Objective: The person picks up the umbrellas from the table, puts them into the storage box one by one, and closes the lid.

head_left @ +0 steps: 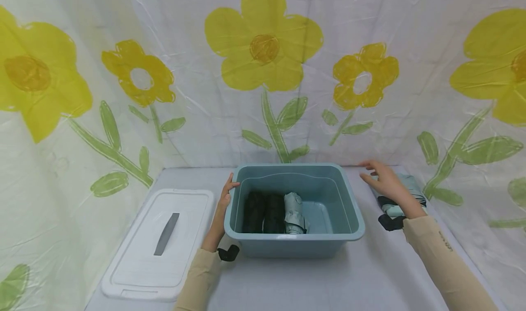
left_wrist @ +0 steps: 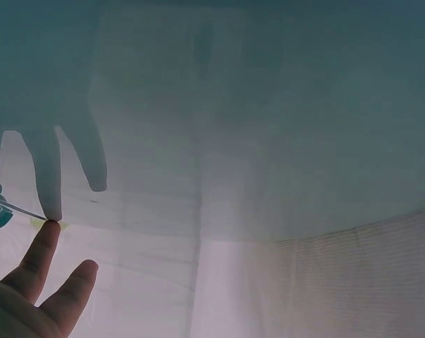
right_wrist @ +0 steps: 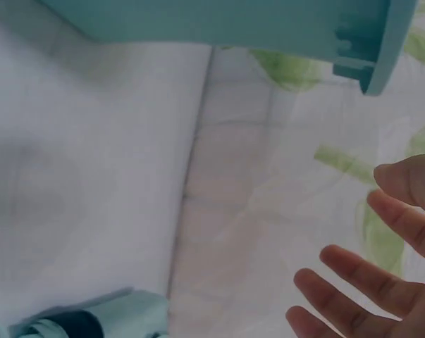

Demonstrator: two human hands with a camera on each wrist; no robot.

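A blue-green plastic bin stands upright in the middle of the table. Inside it, two black rolled bundles lie side by side, with a pale teal rolled fabric bundle to their right. My left hand is at the bin's left side, fingers extended against its wall near the rim. To the right of the bin, my right hand hovers with spread fingers and holds nothing. Pale teal folded fabric with dark bands lies below and beyond that hand, partly hidden by it and the wrist.
A white lid with a grey handle lies flat on the table left of the bin. Behind the table hangs a white curtain with yellow flowers. Black straps are on both wrists.
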